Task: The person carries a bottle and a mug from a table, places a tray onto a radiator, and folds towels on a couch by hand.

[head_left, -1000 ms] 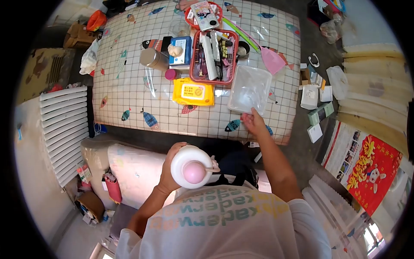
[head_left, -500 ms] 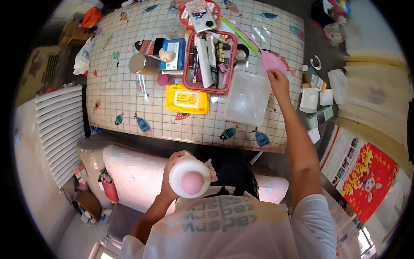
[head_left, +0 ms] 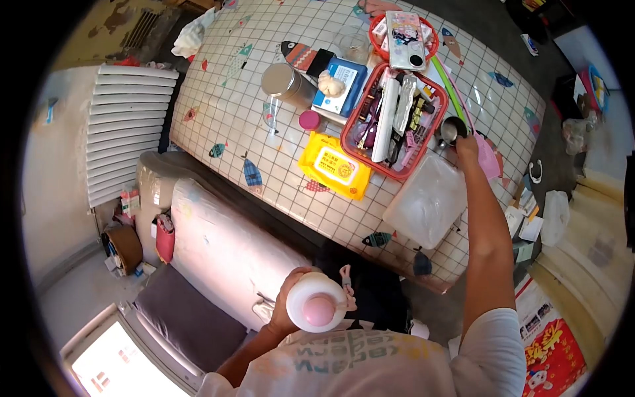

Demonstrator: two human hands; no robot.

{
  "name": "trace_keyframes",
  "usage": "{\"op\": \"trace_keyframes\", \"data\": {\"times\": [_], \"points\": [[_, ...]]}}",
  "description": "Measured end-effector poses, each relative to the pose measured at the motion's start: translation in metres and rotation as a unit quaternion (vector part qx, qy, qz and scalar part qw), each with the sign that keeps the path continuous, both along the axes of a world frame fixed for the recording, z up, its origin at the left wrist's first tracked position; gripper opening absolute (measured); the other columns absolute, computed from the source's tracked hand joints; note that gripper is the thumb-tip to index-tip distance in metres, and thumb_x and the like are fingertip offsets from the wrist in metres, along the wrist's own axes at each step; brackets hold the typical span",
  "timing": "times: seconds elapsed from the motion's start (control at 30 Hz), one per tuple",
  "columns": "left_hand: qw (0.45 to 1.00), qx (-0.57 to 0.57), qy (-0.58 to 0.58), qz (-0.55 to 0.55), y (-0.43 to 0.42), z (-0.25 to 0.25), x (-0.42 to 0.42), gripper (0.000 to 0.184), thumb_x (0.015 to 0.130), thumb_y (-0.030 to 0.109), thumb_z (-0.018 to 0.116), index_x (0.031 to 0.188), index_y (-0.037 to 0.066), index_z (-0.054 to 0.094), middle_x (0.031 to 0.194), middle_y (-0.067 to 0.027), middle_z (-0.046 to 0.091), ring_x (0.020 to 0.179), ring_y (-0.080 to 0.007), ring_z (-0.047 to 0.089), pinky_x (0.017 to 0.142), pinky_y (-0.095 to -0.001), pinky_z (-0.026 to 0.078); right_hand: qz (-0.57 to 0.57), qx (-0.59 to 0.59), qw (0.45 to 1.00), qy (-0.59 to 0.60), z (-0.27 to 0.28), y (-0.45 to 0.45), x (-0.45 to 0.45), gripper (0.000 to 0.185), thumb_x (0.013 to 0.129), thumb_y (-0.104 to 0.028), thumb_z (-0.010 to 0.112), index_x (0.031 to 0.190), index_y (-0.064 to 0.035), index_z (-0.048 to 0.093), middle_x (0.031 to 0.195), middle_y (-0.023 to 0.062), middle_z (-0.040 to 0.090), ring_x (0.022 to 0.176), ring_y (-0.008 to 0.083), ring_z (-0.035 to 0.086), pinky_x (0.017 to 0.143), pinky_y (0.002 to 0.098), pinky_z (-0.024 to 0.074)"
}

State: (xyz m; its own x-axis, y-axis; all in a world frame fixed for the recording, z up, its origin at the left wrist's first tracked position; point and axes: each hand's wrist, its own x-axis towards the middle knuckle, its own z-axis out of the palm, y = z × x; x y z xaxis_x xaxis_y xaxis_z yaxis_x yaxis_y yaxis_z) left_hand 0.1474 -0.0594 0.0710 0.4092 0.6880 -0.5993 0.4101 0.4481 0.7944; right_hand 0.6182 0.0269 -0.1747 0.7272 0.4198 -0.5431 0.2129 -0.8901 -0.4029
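My left hand point(head_left: 286, 306) is wrapped round a white round object with a pink dome point(head_left: 319, 311), close to my chest. Out over the table, my right hand point(head_left: 467, 149) has its fingers at the rim of a small dark metal cup point(head_left: 452, 130); the fingertips are partly hidden. The cup stands between a red basket point(head_left: 403, 173) of pens and small items and a pink fan-shaped thing point(head_left: 488, 160). A clear plastic box point(head_left: 426, 202) lies just nearer to me, beside my right wrist.
Left of the basket are a yellow wipes pack point(head_left: 335, 165), a metal canister point(head_left: 288, 86), a pink-lidded jar point(head_left: 309, 120) and a blue box point(head_left: 340, 86). A phone point(head_left: 405, 40) rests on a red round basket. A sofa point(head_left: 218, 245) stands at the left.
My right hand has moved from the clear box, past the pink fan-shaped thing, to the metal cup. The view has turned. My left hand still holds the white object.
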Motion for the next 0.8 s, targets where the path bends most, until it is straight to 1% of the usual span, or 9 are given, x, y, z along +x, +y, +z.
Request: {"op": "trace_keyframes", "data": {"times": [0.1, 0.17, 0.23, 0.37, 0.43, 0.47, 0.53, 0.6, 0.8], "points": [[0.994, 0.088, -0.002, -0.058, 0.007, 0.01, 0.012, 0.065, 0.056, 0.017, 0.077, 0.109, 0.003, 0.043, 0.109, -0.0117, 0.047, 0.098, -0.0218, 0.05, 0.084, -0.0314, 0.043, -0.109, 0.138, 0.984, -0.037, -0.031, -0.051, 0.036, 0.035, 0.074, -0.022, 0.049, 0.092, 0.0065, 0.057, 0.077, 0.0206, 0.06, 0.07, 0.0264, 0.06, 0.058, 0.0353, 0.0476], [0.984, 0.153, -0.002, -0.095, 0.012, 0.021, 0.018, 0.066, 0.052, 0.018, 0.079, 0.107, 0.004, 0.045, 0.11, -0.0117, 0.046, 0.101, -0.0222, 0.048, 0.086, -0.0311, 0.04, -0.032, 0.115, 0.981, -0.151, -0.004, -0.091, 0.052, 0.031, 0.075, -0.018, 0.049, 0.092, 0.0066, 0.056, 0.077, 0.0157, 0.06, 0.066, 0.0209, 0.06, 0.049, 0.0304, 0.046], [0.981, 0.172, -0.035, -0.08, 0.005, 0.021, 0.01, 0.076, 0.05, 0.019, 0.081, 0.113, 0.004, 0.042, 0.112, -0.0121, 0.044, 0.103, -0.0221, 0.045, 0.088, -0.0299, 0.038, -0.109, 0.112, 0.987, -0.033, 0.052, -0.128, 0.04, 0.028, 0.076, -0.016, 0.049, 0.093, 0.0055, 0.055, 0.075, 0.0119, 0.059, 0.059, 0.0158, 0.057, 0.047, 0.0282, 0.0438], [0.97, 0.212, 0.0, -0.12, 0.004, 0.04, 0.003, 0.08, 0.05, 0.02, 0.081, 0.116, 0.006, 0.039, 0.109, -0.0103, 0.049, 0.101, -0.02, 0.049, 0.087, -0.0312, 0.041, -0.128, 0.23, 0.962, -0.066, 0.059, -0.229, 0.012, 0.023, 0.078, -0.014, 0.049, 0.09, 0.0029, 0.058, 0.073, 0.0102, 0.058, 0.053, 0.0126, 0.052, 0.048, 0.0279, 0.0417], [0.968, 0.217, 0.028, -0.125, 0.0, 0.052, -0.003, 0.084, 0.048, 0.022, 0.082, 0.116, 0.003, 0.037, 0.113, -0.012, 0.046, 0.102, -0.0216, 0.049, 0.088, -0.0296, 0.039, -0.089, 0.149, 0.985, -0.02, 0.115, -0.242, -0.022, 0.025, 0.08, -0.014, 0.051, 0.096, 0.0047, 0.055, 0.084, 0.016, 0.061, 0.079, 0.0256, 0.057, 0.073, 0.0328, 0.0421], [0.966, 0.221, 0.042, -0.127, -0.001, 0.056, -0.005, 0.086, 0.048, 0.022, 0.083, 0.116, 0.001, 0.036, 0.115, -0.0129, 0.044, 0.103, -0.0223, 0.049, 0.089, -0.0287, 0.038, -0.062, 0.196, 0.978, -0.028, 0.112, -0.256, -0.03, 0.024, 0.081, -0.015, 0.052, 0.094, 0.0036, 0.056, 0.084, 0.0162, 0.061, 0.078, 0.0245, 0.057, 0.073, 0.0328, 0.042], [0.966, 0.226, 0.029, -0.119, -0.003, 0.068, -0.011, 0.083, 0.049, 0.022, 0.082, 0.115, 0.002, 0.036, 0.112, -0.0122, 0.048, 0.101, -0.0217, 0.05, 0.089, -0.0288, 0.038, -0.095, 0.158, 0.982, 0.043, 0.123, -0.262, -0.052, 0.021, 0.082, -0.021, 0.055, 0.082, -0.0001, 0.056, 0.067, 0.0061, 0.057, 0.053, 0.0127, 0.05, 0.047, 0.0273, 0.0401], [0.974, 0.206, -0.003, -0.096, 0.004, 0.093, -0.009, 0.081, 0.05, 0.021, 0.082, 0.115, 0.002, 0.037, 0.11, -0.0118, 0.049, 0.101, -0.0217, 0.05, 0.089, -0.0291, 0.038, -0.131, 0.214, 0.964, 0.091, 0.146, -0.247, -0.081, 0.018, 0.082, -0.021, 0.055, 0.079, -0.0033, 0.056, 0.062, 0.0013, 0.052, 0.048, 0.0072, 0.044, 0.04, 0.0231, 0.0342], [0.97, 0.223, 0.078, -0.063, 0.002, 0.099, -0.044, 0.068, 0.055, 0.019, 0.079, 0.11, 0.002, 0.043, 0.1, -0.0097, 0.055, 0.095, -0.021, 0.053, 0.084, -0.0313, 0.042, -0.117, 0.237, 0.944, 0.197, 0.198, -0.208, -0.16, 0.011, 0.082, -0.015, 0.049, 0.085, -0.0059, 0.054, 0.059, 0.0012, 0.051, 0.045, 0.0087, 0.044, 0.041, 0.0216, 0.0355]]}}
